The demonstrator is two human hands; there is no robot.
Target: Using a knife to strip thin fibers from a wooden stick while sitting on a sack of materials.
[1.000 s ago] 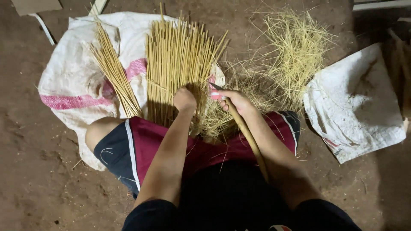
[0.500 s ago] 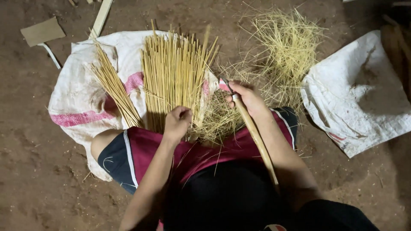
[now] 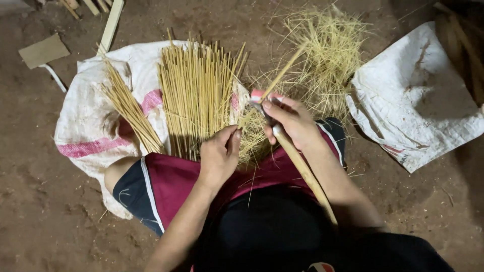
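I sit on the dirt floor with my knees over a white sack [image 3: 91, 126] with pink stripes. My right hand [image 3: 292, 121] grips a knife with a long wooden handle [image 3: 302, 171] that runs back along my forearm. A thin bamboo stick [image 3: 282, 73] rises from the blade toward the far right. My left hand [image 3: 219, 153] pinches the near end of that stick above my lap. A large fan of bamboo sticks [image 3: 196, 95] lies on the sack just beyond my left hand, and a smaller bundle [image 3: 128, 108] lies to its left.
A heap of fine bamboo shavings [image 3: 327, 60] lies beyond my right hand. Another white sack [image 3: 413, 100] is spread at the right. A cardboard scrap [image 3: 44, 50] and wooden slats [image 3: 111, 22] lie at the far left. Bare dirt floor [image 3: 45, 221] surrounds everything.
My left hand has drawn back from the fan of sticks with one stick, which now lies against the knife in my right hand. The view has shifted slightly.
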